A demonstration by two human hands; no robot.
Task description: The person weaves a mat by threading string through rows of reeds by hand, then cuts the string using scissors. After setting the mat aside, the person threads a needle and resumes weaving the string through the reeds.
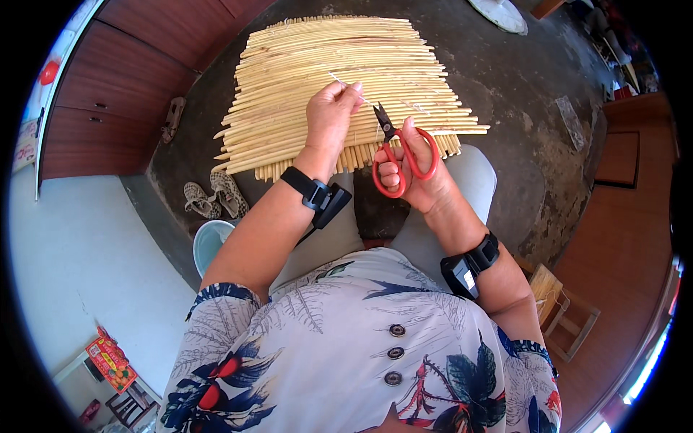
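Observation:
A mat of pale yellow reed-like stalks (339,54) lies before me, its near edge by my knees. Above it, my left hand (332,108) pinches a thin white string (367,102) between thumb and fingers. My right hand (426,169) grips a pair of scissors (424,177) with red handles and dark blades. The blades are slightly apart, and their tips are close to the string beside my left hand. Whether the string passes between the blades I cannot tell. More stalks (354,155) running the other way show under the mat's near edge.
Left of my legs stand a pale blue bucket (209,242) and a pair of checkered shoes (216,196). Dark red cabinets (108,94) line the left side. A wooden stool-like frame (570,325) is at my right, near a brown wooden panel (613,238).

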